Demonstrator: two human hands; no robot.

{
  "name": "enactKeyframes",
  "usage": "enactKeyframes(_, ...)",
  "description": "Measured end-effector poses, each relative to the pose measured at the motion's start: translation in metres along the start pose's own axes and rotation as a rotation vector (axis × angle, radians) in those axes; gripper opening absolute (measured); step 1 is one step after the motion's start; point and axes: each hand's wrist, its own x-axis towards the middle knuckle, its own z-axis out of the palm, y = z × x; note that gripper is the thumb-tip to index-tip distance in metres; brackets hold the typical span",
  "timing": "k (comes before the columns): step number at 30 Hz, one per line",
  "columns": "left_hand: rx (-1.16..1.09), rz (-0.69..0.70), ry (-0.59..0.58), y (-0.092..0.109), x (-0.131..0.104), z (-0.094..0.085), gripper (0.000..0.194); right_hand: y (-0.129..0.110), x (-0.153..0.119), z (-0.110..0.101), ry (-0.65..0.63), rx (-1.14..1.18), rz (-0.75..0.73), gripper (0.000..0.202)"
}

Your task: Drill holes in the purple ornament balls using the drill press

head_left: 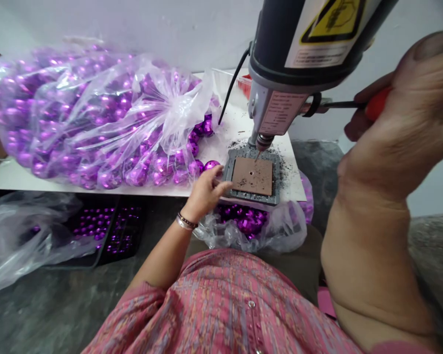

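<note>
My right hand (409,103) is wrapped around the red knob (378,104) of a lever on the drill press (299,64). Below its chuck, a thin drill bit (257,156) points down at a brown square board (256,184) with a small dark hole in it. The board lies on the grey metal base (227,172). My left hand (205,194) reaches to the base's left edge, thumb and fingers apart, with nothing visible between them. Just beyond its fingertips sits a shiny purple ball (211,164).
A large clear bag of purple balls (96,118) spills open on the white table (239,118). Dark shavings surround the base. A plastic bag with purple pieces (249,223) is below the table edge, and black crates (110,236) are at lower left. A black cable (232,88) hangs behind.
</note>
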Motion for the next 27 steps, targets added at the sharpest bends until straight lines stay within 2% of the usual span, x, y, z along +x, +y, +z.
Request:
enactKeyframes(1, 0.072, -0.040, 0.107, -0.004, 0.006, -0.004, 0.045, -0.002, 0.000, 0.000, -0.011, -0.001, -0.002, 0.037)
enactKeyframes(3, 0.205, -0.105, 0.222, -0.011, 0.019, -0.009, 0.048, -0.006, -0.001, 0.000, -0.035, -0.005, 0.001, 0.036)
enactKeyframes(4, 0.251, -0.119, 0.220, -0.014, 0.024, -0.010, 0.054, -0.008, -0.002, 0.000, -0.042, -0.010, 0.010, 0.036)
enactKeyframes(6, 0.305, -0.114, 0.147, -0.017, 0.031, -0.008, 0.065, -0.010, -0.003, 0.000, -0.045, -0.025, 0.024, 0.036)
enactKeyframes(9, 0.323, -0.101, 0.058, -0.020, 0.035, -0.003, 0.067, -0.008, -0.006, -0.002, -0.020, -0.054, 0.027, 0.041)
enactKeyframes(11, 0.280, -0.118, 0.064, -0.022, 0.033, -0.001, 0.066, -0.003, -0.008, -0.005, -0.013, -0.081, 0.002, 0.048)
enactKeyframes(13, 0.152, -0.135, 0.110, -0.024, 0.030, -0.001, 0.066, 0.002, -0.009, -0.007, -0.017, -0.108, -0.031, 0.056)
enactKeyframes(16, -0.283, -0.179, 0.129, -0.023, 0.022, -0.005, 0.067, 0.007, -0.010, -0.009, -0.016, -0.122, -0.066, 0.062)
enactKeyframes(18, -0.637, -0.239, 0.054, -0.018, 0.018, -0.007, 0.066, 0.009, -0.011, -0.009, -0.018, -0.126, -0.073, 0.062)
enactKeyframes(20, -0.892, -0.299, -0.049, -0.011, 0.017, -0.009, 0.071, 0.011, -0.011, -0.008, -0.013, -0.126, -0.078, 0.063)
enactKeyframes(23, -1.079, -0.324, -0.144, -0.001, 0.017, -0.008, 0.077, 0.010, -0.012, -0.008, -0.008, -0.095, -0.085, 0.062)
enactKeyframes(27, -1.161, -0.324, -0.166, 0.003, 0.017, -0.001, 0.070, 0.003, -0.014, -0.010, -0.041, -0.079, -0.042, 0.050)
